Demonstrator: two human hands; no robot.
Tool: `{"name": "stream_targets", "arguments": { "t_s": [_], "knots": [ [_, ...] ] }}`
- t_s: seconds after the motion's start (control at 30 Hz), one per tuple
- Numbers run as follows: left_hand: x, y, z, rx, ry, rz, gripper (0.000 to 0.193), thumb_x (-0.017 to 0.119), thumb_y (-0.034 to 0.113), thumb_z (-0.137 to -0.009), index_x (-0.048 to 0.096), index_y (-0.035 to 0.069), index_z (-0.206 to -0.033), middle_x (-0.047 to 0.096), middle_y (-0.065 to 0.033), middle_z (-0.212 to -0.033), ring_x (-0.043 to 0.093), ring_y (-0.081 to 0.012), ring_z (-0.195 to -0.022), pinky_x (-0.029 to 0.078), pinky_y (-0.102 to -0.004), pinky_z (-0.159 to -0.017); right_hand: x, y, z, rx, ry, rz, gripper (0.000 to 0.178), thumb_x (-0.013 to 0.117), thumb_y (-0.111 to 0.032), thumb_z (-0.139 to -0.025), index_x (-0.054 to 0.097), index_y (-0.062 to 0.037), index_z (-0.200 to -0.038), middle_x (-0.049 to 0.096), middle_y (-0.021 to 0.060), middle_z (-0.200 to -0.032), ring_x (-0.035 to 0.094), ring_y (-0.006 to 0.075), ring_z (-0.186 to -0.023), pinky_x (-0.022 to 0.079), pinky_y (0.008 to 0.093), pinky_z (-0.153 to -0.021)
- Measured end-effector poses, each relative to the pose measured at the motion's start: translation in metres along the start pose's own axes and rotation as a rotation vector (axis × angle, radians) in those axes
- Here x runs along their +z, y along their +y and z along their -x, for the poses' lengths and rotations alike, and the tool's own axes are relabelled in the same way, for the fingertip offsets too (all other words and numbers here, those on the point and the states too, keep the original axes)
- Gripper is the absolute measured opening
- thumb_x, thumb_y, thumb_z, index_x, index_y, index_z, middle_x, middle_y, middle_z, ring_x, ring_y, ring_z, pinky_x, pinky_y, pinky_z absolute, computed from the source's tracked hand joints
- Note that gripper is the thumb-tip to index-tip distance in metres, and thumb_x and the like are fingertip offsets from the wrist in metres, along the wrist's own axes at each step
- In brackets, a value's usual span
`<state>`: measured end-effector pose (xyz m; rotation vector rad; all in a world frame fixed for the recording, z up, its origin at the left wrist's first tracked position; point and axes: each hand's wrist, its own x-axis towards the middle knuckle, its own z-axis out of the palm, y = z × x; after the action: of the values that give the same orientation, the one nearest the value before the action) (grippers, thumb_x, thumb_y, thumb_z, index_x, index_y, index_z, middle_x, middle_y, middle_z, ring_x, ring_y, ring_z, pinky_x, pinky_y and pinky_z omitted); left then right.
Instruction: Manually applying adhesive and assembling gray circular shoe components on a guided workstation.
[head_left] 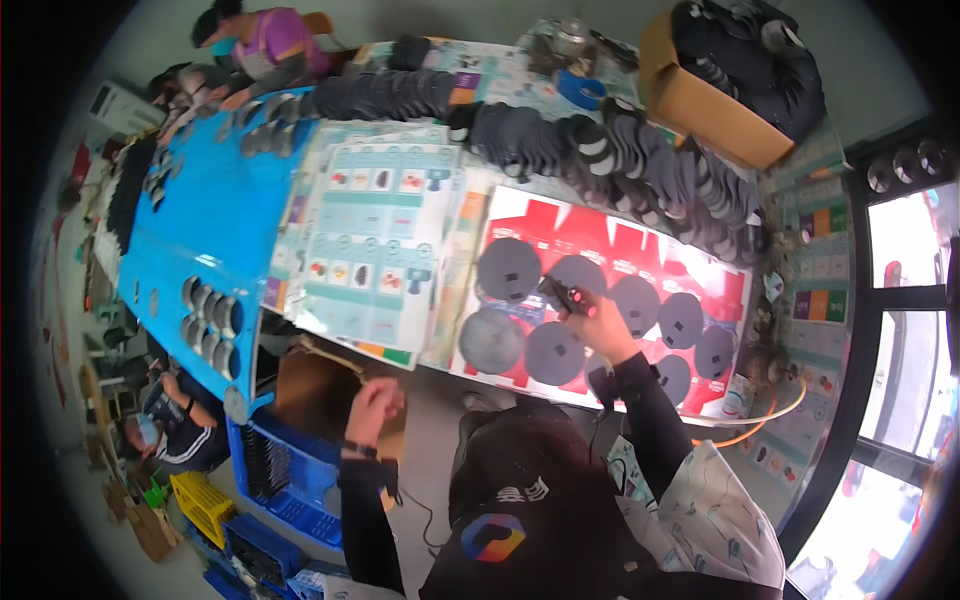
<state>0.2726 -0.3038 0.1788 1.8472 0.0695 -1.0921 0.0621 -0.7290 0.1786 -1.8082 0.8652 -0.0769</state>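
Note:
My right hand (598,325) is closed around a small black tool with pinkish-red parts (566,296), held over a dark grey round disc (580,272). Its exact kind is unclear. Several such discs lie in rows on a red and white printed sheet (540,215); some, like the disc at the right (681,320), bear a small black square. A paler grey disc (492,340) lies at the sheet's near left. My left hand (375,410) hangs off the table's near edge with fingers curled; whatever is in them, if anything, cannot be made out.
Rows of overlapping dark pads (520,140) line the table's back, beside a cardboard box (715,105) of black pieces. Printed sheets (375,235) and a blue board (220,210) extend left. Blue crates (290,470) stand below. Two other people sit at the left.

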Motion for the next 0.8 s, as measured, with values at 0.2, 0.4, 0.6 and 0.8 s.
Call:
{"name": "stream_targets", "arguments": {
  "t_s": [0.2,0.4,0.6,0.8],
  "knots": [
    [-0.034,0.045,0.202,0.475,-0.852,0.069,0.035,0.055,0.022,-0.104,0.061,0.001,-0.132,0.07,-0.0107,-0.1,0.065,-0.0191,-0.089,0.054,-0.0339,-0.083,-0.018,0.058,-0.012,-0.108,0.081,-0.339,0.032,0.067,0.0,-0.075,0.068,-0.0006,-0.107,0.069,0.0031,-0.084,0.064,0.0149,-0.077,0.051,0.0338,-0.066],
    [-0.06,0.144,0.417,1.082,-0.288,-0.106,0.074,0.085,0.024,-0.081,0.05,0.0,-0.142,0.06,-0.0243,-0.135,0.07,-0.0369,-0.104,0.061,-0.0412,-0.082,0.012,0.038,-0.011,0.133,-0.058,-0.128,0.034,0.06,-0.002,-0.07,0.066,-0.0032,-0.103,0.063,0.0024,-0.077,0.059,0.013,-0.06,0.044,0.0266,-0.049],
    [-0.082,0.164,0.416,1.446,-0.532,0.48,0.04,0.077,0.014,-0.089,0.063,-0.001,-0.123,0.074,-0.0164,-0.104,0.074,-0.0275,-0.09,0.061,-0.0283,-0.068,0.044,-0.042,0.014,0.053,-0.177,-0.148,0.024,0.056,-0.004,-0.073,0.068,-0.002,-0.093,0.07,0.0058,-0.079,0.062,0.0142,-0.063,0.045,0.0253,-0.046],
    [-0.096,0.161,0.423,1.241,-0.378,0.409,0.028,0.075,0.013,-0.09,0.066,0.002,-0.115,0.076,-0.0138,-0.095,0.075,-0.0288,-0.083,0.052,-0.0284,-0.059,0.034,-0.048,0.024,0.081,-0.15,-0.099,0.025,0.057,-0.005,-0.072,0.068,-0.0017,-0.094,0.07,0.0066,-0.08,0.063,0.0171,-0.065,0.048,0.0283,-0.051]
  ]
}}
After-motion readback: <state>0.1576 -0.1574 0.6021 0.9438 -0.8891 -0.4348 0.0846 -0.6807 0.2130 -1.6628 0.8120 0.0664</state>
